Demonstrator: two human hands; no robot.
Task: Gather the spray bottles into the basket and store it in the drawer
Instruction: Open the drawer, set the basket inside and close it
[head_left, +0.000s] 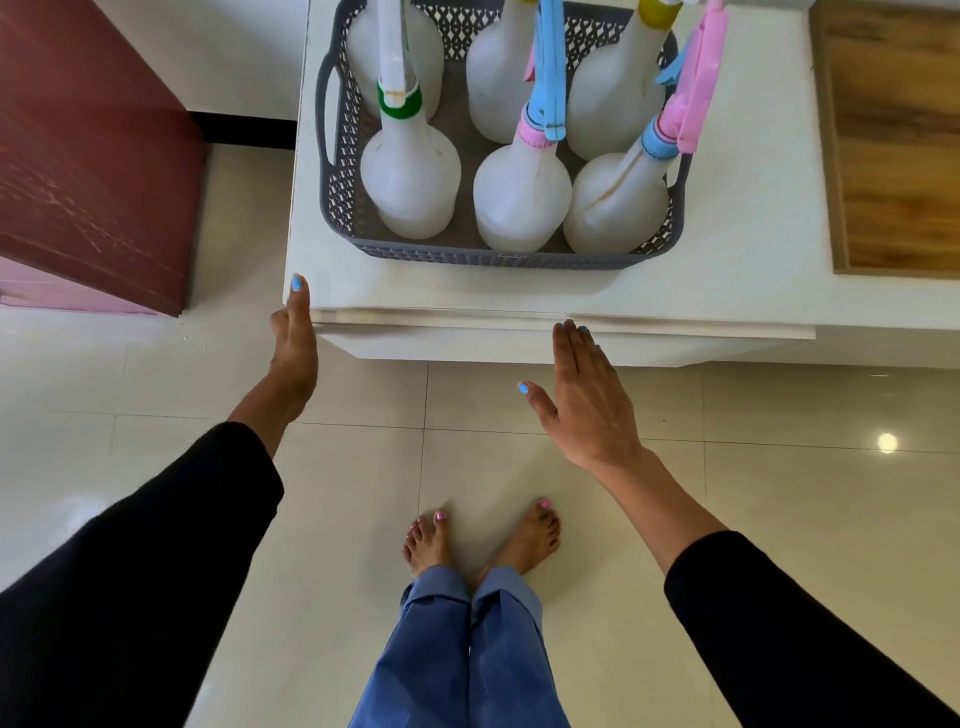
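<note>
While both hands sit at the cabinet's front edge, the scene reads so:

Basket: grey, lattice-walled, standing on the white cabinet top, near its front edge.
Bottles: six white spray bottles upright inside the basket, in two rows of three; collars green, pink, blue and yellow.
Left hand: at the cabinet's left front corner, thumb on the top surface, fingers hidden round the side; it holds nothing else.
Right hand: flat and spread, fingertips touching the lower front lip of the cabinet, empty.
Drawer: cannot tell which front panel it is.
Board: wooden, lying on the top at the right.
Feet: bare, on the tiled floor.
</note>
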